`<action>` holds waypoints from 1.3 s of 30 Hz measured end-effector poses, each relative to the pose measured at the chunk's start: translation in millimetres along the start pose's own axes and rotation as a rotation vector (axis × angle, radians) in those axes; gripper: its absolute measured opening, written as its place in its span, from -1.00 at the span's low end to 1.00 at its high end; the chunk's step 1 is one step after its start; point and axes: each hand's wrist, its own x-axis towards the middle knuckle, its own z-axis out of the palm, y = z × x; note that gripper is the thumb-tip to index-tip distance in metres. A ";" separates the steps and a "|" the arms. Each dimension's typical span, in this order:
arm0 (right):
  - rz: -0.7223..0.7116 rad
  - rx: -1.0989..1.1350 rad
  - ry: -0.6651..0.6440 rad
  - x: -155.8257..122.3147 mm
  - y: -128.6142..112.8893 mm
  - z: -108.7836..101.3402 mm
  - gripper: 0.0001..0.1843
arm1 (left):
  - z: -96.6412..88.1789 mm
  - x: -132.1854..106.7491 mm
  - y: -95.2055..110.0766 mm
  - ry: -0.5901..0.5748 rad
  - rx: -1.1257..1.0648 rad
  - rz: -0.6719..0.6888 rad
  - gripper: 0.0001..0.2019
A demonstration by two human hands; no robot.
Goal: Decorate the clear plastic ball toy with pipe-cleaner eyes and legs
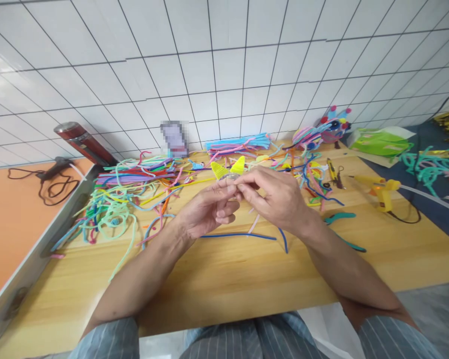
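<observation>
Both hands meet over the middle of the table around a small pipe-cleaner craft piece [237, 166] with two bright yellow, ear-like points. Below the points, part of a greyish body shows; my fingers hide the rest. My left hand [209, 209] is closed on it from the left, its lower fingers curled. From the right, my right hand [277, 194] pinches at the same spot with thumb and fingertips, palm down. Beneath the hands a dark blue pipe cleaner [239, 235] lies on the wood, with a short pale pink one crossing near it.
Tangled pipe cleaners [115, 214] cover the left side, with a blue bundle [243, 142] behind. Teal-handled pliers [340, 217] and a yellow glue gun [383, 193] lie at right. A red-brown flask [84, 142], a blurred phone [175, 139] and a green packet [381, 143] stand farther back.
</observation>
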 end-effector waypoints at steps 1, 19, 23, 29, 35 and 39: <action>-0.002 0.002 -0.010 -0.1 0.2 -0.6 -0.82 | 0.2 0.0 -0.1 -0.003 0.001 0.002 -0.60; -0.050 0.046 -0.001 1.0 0.7 -2.0 -0.78 | -3.6 -0.5 -2.6 -0.039 0.001 -0.016 -0.66; 0.010 0.123 -0.007 3.5 0.2 -3.4 -0.83 | -0.7 -0.5 -2.2 -0.060 -0.001 0.005 -0.65; 0.064 0.145 -0.040 4.4 -0.8 -6.0 -0.86 | -1.6 1.2 -3.0 -0.063 0.002 0.015 -0.66; 0.133 0.184 -0.068 3.1 0.7 -4.4 -0.83 | -4.6 2.2 -6.0 -0.060 0.019 -0.001 -0.63; 0.193 0.280 -0.074 4.2 -0.2 -3.6 -0.84 | -2.5 1.7 -4.9 -0.076 0.032 0.006 -0.64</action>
